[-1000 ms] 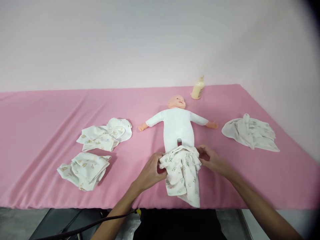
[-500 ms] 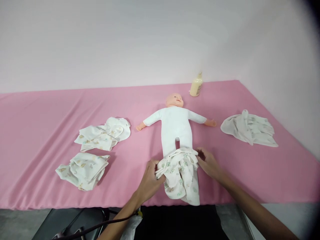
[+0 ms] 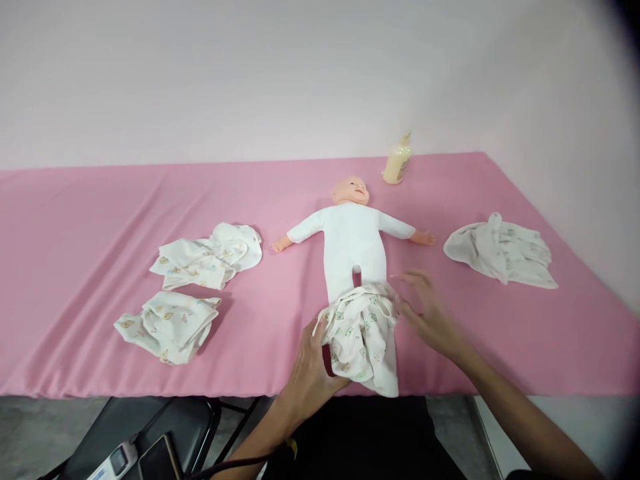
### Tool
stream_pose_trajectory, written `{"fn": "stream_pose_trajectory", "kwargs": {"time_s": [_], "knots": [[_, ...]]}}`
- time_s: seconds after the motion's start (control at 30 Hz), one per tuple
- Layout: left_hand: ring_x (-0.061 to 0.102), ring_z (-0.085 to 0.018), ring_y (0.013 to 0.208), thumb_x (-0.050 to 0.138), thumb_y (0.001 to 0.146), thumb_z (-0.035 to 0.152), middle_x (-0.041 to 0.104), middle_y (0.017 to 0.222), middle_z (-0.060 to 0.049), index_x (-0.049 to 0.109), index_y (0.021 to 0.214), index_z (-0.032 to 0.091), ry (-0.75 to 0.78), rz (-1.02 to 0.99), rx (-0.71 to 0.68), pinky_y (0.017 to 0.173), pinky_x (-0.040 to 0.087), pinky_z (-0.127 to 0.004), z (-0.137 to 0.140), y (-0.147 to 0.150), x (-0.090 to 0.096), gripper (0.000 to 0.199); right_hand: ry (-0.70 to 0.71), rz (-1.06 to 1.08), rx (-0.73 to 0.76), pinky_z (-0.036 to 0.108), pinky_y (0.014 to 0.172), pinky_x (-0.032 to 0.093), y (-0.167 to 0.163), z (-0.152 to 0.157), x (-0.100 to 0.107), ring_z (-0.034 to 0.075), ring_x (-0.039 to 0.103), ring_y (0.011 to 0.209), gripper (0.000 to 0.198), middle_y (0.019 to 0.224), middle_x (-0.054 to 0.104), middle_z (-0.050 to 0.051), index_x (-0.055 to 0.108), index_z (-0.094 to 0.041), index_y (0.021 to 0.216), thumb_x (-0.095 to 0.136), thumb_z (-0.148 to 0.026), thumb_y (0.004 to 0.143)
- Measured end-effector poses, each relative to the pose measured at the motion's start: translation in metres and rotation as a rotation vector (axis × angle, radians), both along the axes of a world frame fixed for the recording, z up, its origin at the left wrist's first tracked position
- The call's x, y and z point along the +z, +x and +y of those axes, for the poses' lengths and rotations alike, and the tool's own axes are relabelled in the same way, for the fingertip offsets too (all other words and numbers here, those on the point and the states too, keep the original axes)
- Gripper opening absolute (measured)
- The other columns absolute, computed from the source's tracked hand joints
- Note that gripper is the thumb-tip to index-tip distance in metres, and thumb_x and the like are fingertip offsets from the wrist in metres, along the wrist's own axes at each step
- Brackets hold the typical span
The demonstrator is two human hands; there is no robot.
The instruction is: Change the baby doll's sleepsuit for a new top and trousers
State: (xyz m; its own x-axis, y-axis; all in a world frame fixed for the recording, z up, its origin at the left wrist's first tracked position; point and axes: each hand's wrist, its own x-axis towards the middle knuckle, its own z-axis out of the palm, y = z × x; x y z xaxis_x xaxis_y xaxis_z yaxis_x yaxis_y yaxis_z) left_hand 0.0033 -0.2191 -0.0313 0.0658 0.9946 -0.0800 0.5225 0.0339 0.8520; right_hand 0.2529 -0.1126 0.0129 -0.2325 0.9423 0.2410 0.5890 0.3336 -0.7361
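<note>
While hands grip | soft crumpled printed pants (image 3: 363, 333) | doll (image 3: 353, 240)

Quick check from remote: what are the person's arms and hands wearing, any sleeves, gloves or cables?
Both forearms are bare, with no sleeves in view. The left hand and right hand wear no gloves, and no rings show. A dark cable with a yellow piece runs by the left wrist.

The small printed white cloth trousers (image 3: 363, 340) look soft, matt and crumpled. The pink cloth-covered tabletop (image 3: 100, 220) is matt, faintly creased. The cream plastic bottle (image 3: 397, 163) looks smooth.
</note>
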Motion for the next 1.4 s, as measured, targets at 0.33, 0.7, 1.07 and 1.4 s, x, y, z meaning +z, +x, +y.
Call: {"fn": "stream_pose_trajectory", "kwargs": {"time_s": [0.33,0.7,1.07,1.4], "knots": [[0.040,-0.037,0.142,0.083,0.071,0.040,0.024,0.154,-0.022,0.010,0.154,0.025,0.234,0.157,0.108,0.107,0.049,-0.050,-0.010,0.013,-0.020,0.112,0.078,-0.435,0.501,0.043,0.090,0.046,-0.062,-0.003,0.026,0.023,0.059,0.093,0.007,0.093,0.064,0.007,0.058,-0.017,0.091,0.052,-0.017,0.095],[0.050,-0.031,0.134,0.083,0.069,0.037,0.043,0.146,-0.020,0.028,0.143,0.017,0.157,-0.009,0.135,0.108,0.047,-0.045,-0.011,0.008,-0.021,0.095,-0.133,-0.267,0.679,0.037,0.088,0.047,-0.038,-0.050,0.022,0.019,0.054,0.089,0.008,0.093,0.061,0.003,0.056,-0.020,0.099,0.050,-0.026,0.099],[0.058,-0.030,0.122,0.078,0.068,0.029,0.057,0.134,-0.017,0.050,0.125,0.015,0.089,0.054,0.170,0.100,0.052,-0.046,-0.010,0.005,-0.016,0.065,-0.043,-0.260,0.526,0.046,0.108,0.044,0.005,-0.034,0.007,0.027,0.049,0.126,0.046,0.130,0.056,0.009,0.052,-0.026,0.132,0.067,-0.037,0.090],[0.063,-0.028,0.115,0.065,0.071,0.024,0.065,0.124,-0.016,0.054,0.122,0.010,0.005,0.064,0.104,0.096,0.054,-0.044,-0.012,0.000,-0.012,0.054,-0.249,-0.168,0.332,0.045,0.117,0.039,0.031,-0.024,-0.029,0.025,0.035,0.145,0.072,0.157,0.033,0.006,0.034,-0.033,0.149,0.064,-0.024,0.084]]}}
